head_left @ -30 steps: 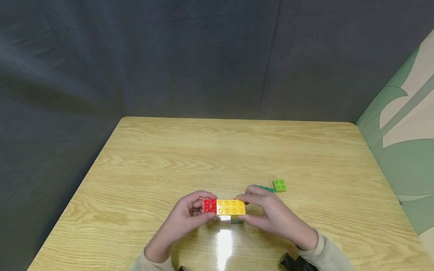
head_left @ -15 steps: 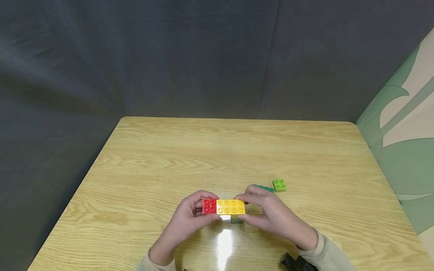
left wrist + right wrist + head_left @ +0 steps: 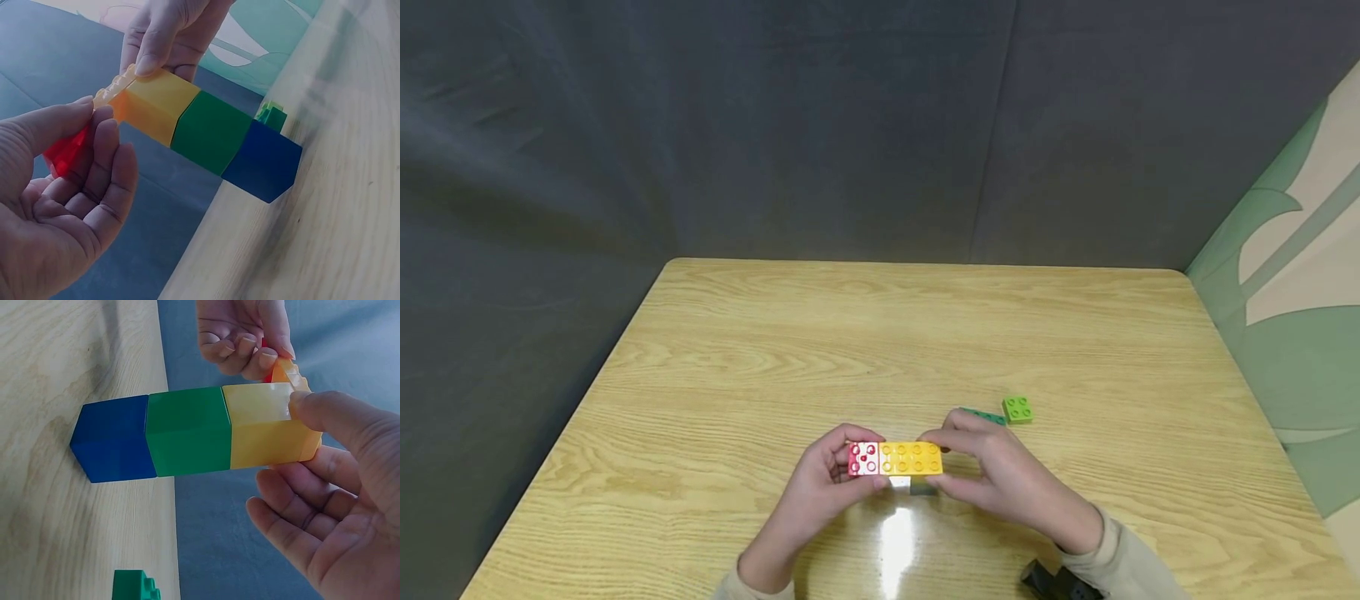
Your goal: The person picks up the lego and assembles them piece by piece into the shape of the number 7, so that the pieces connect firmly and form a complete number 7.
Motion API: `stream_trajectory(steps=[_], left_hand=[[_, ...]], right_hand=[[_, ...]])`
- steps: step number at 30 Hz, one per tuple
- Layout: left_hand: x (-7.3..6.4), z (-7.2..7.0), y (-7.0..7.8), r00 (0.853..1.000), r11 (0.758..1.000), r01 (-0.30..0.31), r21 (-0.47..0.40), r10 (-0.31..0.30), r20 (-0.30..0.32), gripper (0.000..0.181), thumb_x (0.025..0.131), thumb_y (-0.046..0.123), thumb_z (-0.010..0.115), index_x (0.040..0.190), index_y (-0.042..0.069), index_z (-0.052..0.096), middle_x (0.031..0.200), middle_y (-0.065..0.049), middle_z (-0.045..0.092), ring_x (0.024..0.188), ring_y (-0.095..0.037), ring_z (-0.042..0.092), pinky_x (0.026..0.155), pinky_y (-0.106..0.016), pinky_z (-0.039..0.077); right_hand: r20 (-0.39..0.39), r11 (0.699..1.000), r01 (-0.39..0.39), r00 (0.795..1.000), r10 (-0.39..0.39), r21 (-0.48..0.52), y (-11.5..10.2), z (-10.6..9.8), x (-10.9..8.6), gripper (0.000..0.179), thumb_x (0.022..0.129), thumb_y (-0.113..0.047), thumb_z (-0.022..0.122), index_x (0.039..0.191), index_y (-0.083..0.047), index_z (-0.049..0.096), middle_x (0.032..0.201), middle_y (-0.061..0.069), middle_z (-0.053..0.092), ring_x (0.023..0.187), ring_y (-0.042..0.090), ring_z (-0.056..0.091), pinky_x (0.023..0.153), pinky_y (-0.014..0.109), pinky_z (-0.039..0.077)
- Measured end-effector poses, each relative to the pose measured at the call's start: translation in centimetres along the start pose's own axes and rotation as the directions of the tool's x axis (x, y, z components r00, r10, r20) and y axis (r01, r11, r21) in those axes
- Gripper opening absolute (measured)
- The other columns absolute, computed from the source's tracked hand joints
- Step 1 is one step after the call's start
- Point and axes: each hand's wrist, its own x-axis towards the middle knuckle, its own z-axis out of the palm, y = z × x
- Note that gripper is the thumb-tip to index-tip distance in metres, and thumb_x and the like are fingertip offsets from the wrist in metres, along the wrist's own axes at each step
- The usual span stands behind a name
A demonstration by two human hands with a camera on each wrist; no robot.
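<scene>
In the head view a red brick (image 3: pixel 853 471) and a longer yellow brick (image 3: pixel 910 458) lie end to end in one row. My left hand (image 3: pixel 812 483) holds the red brick, thumb in front and forefinger behind, its tips reaching the yellow brick's near end. My right hand (image 3: pixel 1000 467) pinches the right end of the yellow part. Both wrist views show a standing column underneath: yellow block (image 3: pixel 262 428), green block (image 3: pixel 187 431) and, lowest, blue block (image 3: pixel 115 439) on the table. Left fingers mostly cover the red brick (image 3: pixel 65 153) in the left wrist view.
Behind my right hand lie a dark green brick (image 3: pixel 987 416), partly covered, and a lime green brick (image 3: pixel 1018 409). A black device (image 3: pixel 1060 581) sits by the right sleeve. The wooden table (image 3: pixel 737 333) ends at a dark curtain (image 3: pixel 850 125).
My left hand has slid slightly right along the bricks, thumb tip now past the red brick's edge. Glare whitens the red top. My right hand stays in place.
</scene>
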Motion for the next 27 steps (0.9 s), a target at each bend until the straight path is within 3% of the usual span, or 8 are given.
stream_trajectory(steps=[10,27], left_hand=[[-0.04,0.31,-0.24,0.999,1.0,0.017,-0.005,-0.017,-0.036,0.038,0.081,-0.011,0.068,0.116,-0.011,0.054,0.098,-0.03,0.065,0.079,-0.01,0.066,0.068,-0.026,0.058],[-0.2,0.1,-0.34,1.0,1.0,-0.016,0.0,0.016,-0.017,0.037,0.083,-0.009,0.068,0.117,-0.009,0.053,0.099,-0.029,0.065,0.08,-0.013,0.067,0.069,-0.033,0.059]], right_hand=[[-0.015,1.0,0.005,1.0,-0.005,0.001,0.0,0.05,-0.03,0.033,0.08,-0.017,0.08,0.112,-0.015,0.071,0.09,-0.013,0.056,0.074,0.002,0.047,0.059,0.02,0.048],[0.012,1.0,0.008,1.0,-0.008,0.001,-0.06,-0.14,0.04,0.035,0.082,-0.021,0.079,0.115,-0.018,0.068,0.104,-0.013,0.061,0.091,0.004,0.056,0.074,0.025,0.053]])
